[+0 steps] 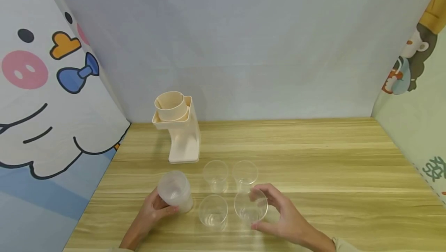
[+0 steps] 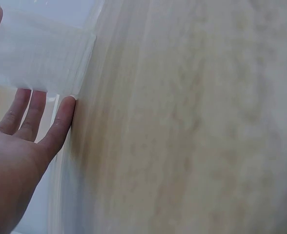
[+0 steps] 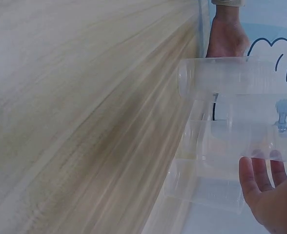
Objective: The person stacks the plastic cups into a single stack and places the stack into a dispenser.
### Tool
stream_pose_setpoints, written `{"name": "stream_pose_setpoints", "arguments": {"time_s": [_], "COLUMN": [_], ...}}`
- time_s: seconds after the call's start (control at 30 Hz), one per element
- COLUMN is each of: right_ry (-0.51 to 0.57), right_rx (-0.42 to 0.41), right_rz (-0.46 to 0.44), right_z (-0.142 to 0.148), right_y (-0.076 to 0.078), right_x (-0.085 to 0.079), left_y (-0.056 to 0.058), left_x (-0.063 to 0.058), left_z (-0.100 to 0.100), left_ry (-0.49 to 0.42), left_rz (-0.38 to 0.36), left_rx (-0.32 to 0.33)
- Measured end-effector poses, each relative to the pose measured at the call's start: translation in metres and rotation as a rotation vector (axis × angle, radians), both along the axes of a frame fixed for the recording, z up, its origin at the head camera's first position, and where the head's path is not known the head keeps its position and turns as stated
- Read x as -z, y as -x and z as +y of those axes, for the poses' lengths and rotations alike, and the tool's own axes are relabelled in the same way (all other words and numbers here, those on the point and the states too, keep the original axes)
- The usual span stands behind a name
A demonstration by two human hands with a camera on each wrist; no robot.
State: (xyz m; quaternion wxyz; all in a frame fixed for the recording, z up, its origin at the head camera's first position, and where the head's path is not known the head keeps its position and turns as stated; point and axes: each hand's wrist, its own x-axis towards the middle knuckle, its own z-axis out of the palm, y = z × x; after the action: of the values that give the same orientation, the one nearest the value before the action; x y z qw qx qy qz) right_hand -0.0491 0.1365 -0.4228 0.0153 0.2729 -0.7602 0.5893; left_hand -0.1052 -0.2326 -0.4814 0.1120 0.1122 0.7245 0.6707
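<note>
My left hand (image 1: pixel 150 214) grips a stack of nested translucent plastic cups (image 1: pixel 177 191) at the left front of the table. Its fingers and thumb come round the sides of the stack, also seen as a cloudy stack (image 2: pixel 36 51) in the left wrist view. With thumb and fingers on opposite sides, my right hand (image 1: pixel 286 218) holds a clear plastic cup (image 1: pixel 251 209). In the right wrist view, that held cup (image 3: pixel 260 126) overlaps other cups. Left of it stands a clear cup (image 1: pixel 213 212). Behind these two are a left rear cup (image 1: pixel 216 174) and a right rear cup (image 1: pixel 245 174).
A cream cup-holder stand (image 1: pixel 184 143) with a round open cylinder (image 1: pixel 170 107) on top stands behind the cups, at the back left. The wood-grain table (image 1: pixel 331 159) meets a pale curtain (image 1: pixel 237 50) behind and printed cloths at both sides.
</note>
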Motion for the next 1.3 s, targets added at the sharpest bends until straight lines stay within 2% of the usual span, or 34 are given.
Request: {"name": "stream_pose_setpoints", "arguments": {"time_s": [0.23,0.8,1.3], "right_ry": [0.034,0.068,0.068], "right_rx": [-0.022,-0.054,-0.093], "right_rz": [0.046,0.065,0.105], "right_z": [-0.001,-0.008,-0.025], "right_y": [0.006,0.022,0.035], "right_x": [-0.01,-0.025,-0.042], "left_y": [0.0,0.0,-0.001], "left_x": [-0.001,-0.001,0.0], "left_z": [0.0,0.0,-0.001], "left_ry": [0.0,-0.009,-0.002], "left_rz": [0.001,0.026,-0.006], "left_rx": [0.005,0.013,0.0]}}
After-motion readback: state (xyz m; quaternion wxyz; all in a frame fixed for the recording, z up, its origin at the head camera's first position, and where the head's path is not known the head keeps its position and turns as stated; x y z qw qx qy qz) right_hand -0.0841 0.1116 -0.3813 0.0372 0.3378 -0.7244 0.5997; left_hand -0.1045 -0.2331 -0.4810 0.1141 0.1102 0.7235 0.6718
